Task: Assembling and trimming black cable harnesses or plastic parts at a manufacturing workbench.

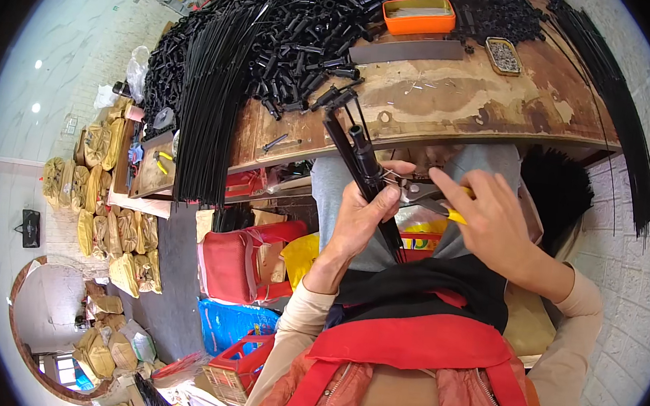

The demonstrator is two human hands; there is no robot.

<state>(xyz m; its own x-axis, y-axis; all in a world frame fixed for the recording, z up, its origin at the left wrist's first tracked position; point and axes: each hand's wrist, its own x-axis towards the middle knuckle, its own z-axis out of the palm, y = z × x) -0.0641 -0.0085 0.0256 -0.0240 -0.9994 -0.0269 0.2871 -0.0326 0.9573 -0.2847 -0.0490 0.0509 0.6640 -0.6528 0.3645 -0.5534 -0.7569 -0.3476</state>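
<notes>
My left hand (362, 221) is wrapped round a slanting black assembly of tubes and thin rods (361, 151), which rises from my lap toward the table edge. Short silvery wire or pin ends stick out beside my left thumb. A pair of pliers (433, 205) with yellow handle grips is in my right hand (491, 224), its jaws close to those ends. Whether the jaws touch them I cannot tell. The assembly's lower end runs down between my knees, partly covered by my left hand.
A wooden table (493, 102) bears a heap of black plastic parts (307, 37), an orange tray (419, 27) and a small dish of metal bits (513, 68). Bundles of long black rods (215, 95) overhang its edges. Red chair (232, 264) at left; white brick wall (622, 303) at right.
</notes>
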